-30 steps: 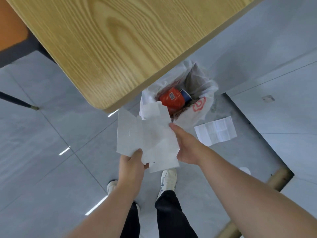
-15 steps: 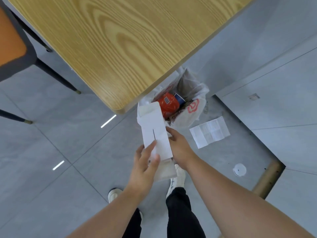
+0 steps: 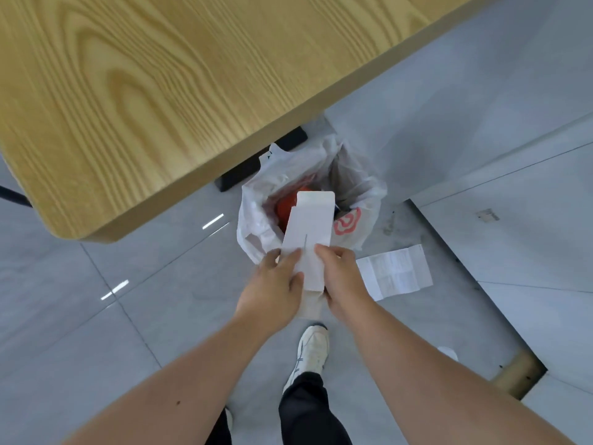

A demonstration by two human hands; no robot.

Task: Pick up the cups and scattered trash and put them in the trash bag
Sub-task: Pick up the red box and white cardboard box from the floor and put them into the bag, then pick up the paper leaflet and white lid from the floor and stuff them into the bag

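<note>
Both hands' grip, left hand (image 3: pixel 272 284), right hand (image 3: pixel 341 277), on folded white carton (image 3: pixel 309 232), possibly over trash bag (image 3: pixel 359 187)

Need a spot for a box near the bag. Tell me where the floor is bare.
Bare grey tile lies left of the white plastic trash bag, below the wooden table edge. Right of the bag it is crowded: the printed paper sheet lies there.

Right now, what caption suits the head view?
Both hands, left hand and right hand, hold folded white cardboard over the open trash bag.
</note>
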